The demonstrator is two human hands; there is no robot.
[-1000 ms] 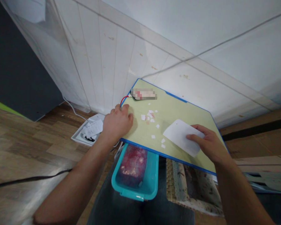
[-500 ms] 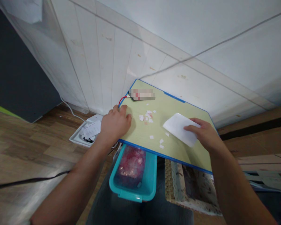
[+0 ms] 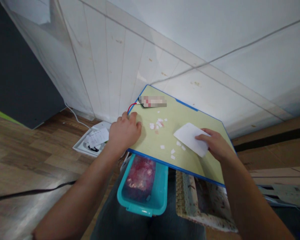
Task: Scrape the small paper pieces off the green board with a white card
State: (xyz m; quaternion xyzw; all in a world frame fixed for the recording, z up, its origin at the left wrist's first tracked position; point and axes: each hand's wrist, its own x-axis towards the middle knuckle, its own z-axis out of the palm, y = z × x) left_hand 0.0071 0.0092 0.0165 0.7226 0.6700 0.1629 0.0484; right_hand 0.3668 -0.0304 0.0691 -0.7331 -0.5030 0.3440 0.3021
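On the board (image 3: 190, 113), right grip (image 3: 216, 146) around white card (image 3: 188, 137), now nearer scraps (image 3: 158, 124); left grip (image 3: 125, 131) clasping edge.

Prob. a home rm: wood floor (image 3: 27, 160), white wall panels (image 3: 110, 66).

The left hand (image 3: 125, 131) rests on the board (image 3: 190, 113) at its left corner. Paper scraps (image 3: 158, 124) lie just right of its fingers. The right hand (image 3: 216, 145) presses a card (image 3: 187, 136) flat on the board; more scraps lie left of those fingertips. A tub (image 3: 162, 196) sits below the board's near edge.
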